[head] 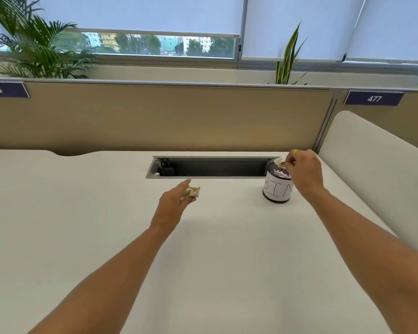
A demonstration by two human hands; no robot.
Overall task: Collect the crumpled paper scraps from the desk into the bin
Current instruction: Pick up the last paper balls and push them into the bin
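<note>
past your fingertips you see a white desk (82,213) with a cable tray slot (210,167), then a tan partition (167,116) bearing number tags (374,98). beyond it, potted plants (34,49) under half-lowered window blinds (155,13), daylight coming through.

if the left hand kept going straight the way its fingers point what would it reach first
Probably the open cable tray slot in the desk. The left hand, closed on a crumpled paper scrap, points up and slightly right toward it; depth is hard to judge.
</note>
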